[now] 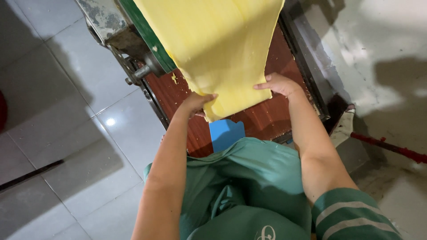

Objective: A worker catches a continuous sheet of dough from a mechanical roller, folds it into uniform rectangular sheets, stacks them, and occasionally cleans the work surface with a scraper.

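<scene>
We hold a yellow dough sheet [218,49].
Our left hand [195,103] and right hand [278,84] grip its lower corners over the wooden board's [267,118] near edge.

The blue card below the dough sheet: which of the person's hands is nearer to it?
Left. The left hand grips the dough sheet just above the blue card; the right hand holds the sheet's far edge, higher up.

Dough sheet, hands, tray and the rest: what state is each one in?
Dough sheet: flat, hanging off the machine, lower edge held.
Left hand: gripping the sheet's lower left corner.
Right hand: fingers pressed on the sheet's right edge.
Wooden tray: under the sheet, scattered with crumbs.
Blue card: lying flat on the tray.
</scene>
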